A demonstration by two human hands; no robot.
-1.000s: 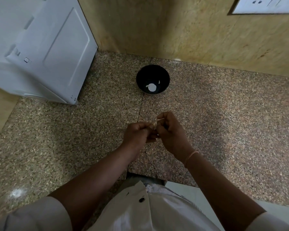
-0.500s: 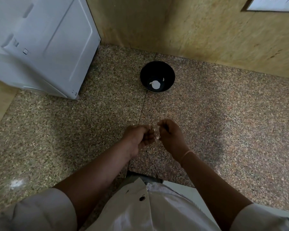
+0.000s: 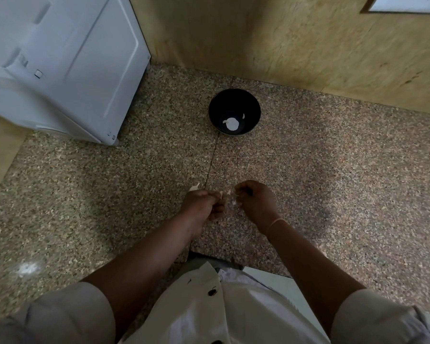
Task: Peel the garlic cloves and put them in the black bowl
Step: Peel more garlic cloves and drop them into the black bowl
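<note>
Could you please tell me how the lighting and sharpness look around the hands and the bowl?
Head view: dim overall, forearms in shadow; left hand and right hand slightly blurred, so the garlic clove pinched between them is barely legible; black bowl sharper; a glare spot on the counter at lower left; wide-angle lens splays the white appliance outward.

Speckled granite tabletop [image 3: 85, 194] meets a yellowish stone wall [image 3: 308, 45]; a white appliance [image 3: 60, 58] (left corner) stands on it.

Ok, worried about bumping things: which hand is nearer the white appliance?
Left. The left hand lies right of the white appliance, off its front corner; the right hand is farther right, beyond it.
</note>
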